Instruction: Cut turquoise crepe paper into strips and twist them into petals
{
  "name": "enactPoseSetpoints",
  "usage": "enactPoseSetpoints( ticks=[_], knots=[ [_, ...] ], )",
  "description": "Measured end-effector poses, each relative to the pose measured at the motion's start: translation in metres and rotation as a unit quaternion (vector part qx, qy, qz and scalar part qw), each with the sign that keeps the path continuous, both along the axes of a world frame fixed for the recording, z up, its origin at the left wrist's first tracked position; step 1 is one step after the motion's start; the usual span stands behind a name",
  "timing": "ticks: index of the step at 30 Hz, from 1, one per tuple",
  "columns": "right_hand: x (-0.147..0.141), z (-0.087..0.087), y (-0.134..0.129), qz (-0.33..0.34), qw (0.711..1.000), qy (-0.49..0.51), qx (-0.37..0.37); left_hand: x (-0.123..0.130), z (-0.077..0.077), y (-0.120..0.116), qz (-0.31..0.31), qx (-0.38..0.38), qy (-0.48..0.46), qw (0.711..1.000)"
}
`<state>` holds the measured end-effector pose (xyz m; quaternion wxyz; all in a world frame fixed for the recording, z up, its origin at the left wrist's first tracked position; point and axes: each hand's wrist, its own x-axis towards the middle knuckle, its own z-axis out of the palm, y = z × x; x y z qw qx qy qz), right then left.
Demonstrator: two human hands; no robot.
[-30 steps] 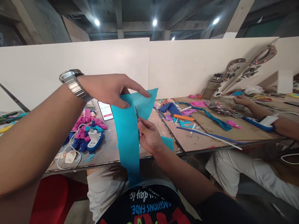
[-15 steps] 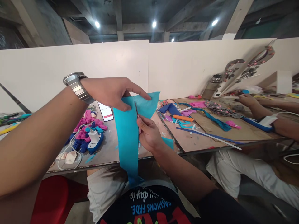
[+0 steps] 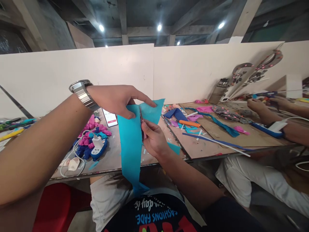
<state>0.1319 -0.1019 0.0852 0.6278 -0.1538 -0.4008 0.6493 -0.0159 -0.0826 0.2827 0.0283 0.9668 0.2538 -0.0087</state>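
A long turquoise sheet (image 3: 131, 141) hangs from my left hand (image 3: 120, 100), whose thumb and fingers pinch its top edge. A watch (image 3: 83, 93) is on that wrist. My right hand (image 3: 154, 137) is closed round scissors (image 3: 142, 124), with their blades at the slit between the long strip and the shorter flap on the right. Most of the scissors is hidden by my fingers. The sheet's lower end reaches down to my lap, past the table's front edge.
A phone (image 3: 110, 118) and a blue power strip (image 3: 98, 149) with pink and blue crumpled pieces are at left. An orange-handled tool (image 3: 189, 123), scraps and a white stick (image 3: 224, 145) lie at right. Another person's hand (image 3: 257, 105) is at far right. A red stool (image 3: 55, 206) stands below.
The top of the sheet and my left hand have dropped slightly. The slit's edges stand further apart near the scissors, and the right flap looks narrower. The other person's hands have shifted.
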Motion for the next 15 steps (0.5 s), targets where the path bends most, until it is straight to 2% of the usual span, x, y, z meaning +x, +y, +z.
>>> enactPoseSetpoints(
  ticks=[8,12,15],
  knots=[
    [0.0,0.002,-0.002,0.009,1.0,-0.009,0.001,-0.001,-0.005,0.004,0.042,-0.04,-0.011,0.998],
    [0.002,-0.014,0.001,-0.016,0.998,-0.056,0.004,-0.006,-0.002,0.013,0.065,-0.012,-0.045,0.997],
    [0.006,-0.03,0.006,-0.043,0.99,-0.132,0.017,-0.013,0.004,0.021,0.074,0.043,-0.104,0.991]
  ],
)
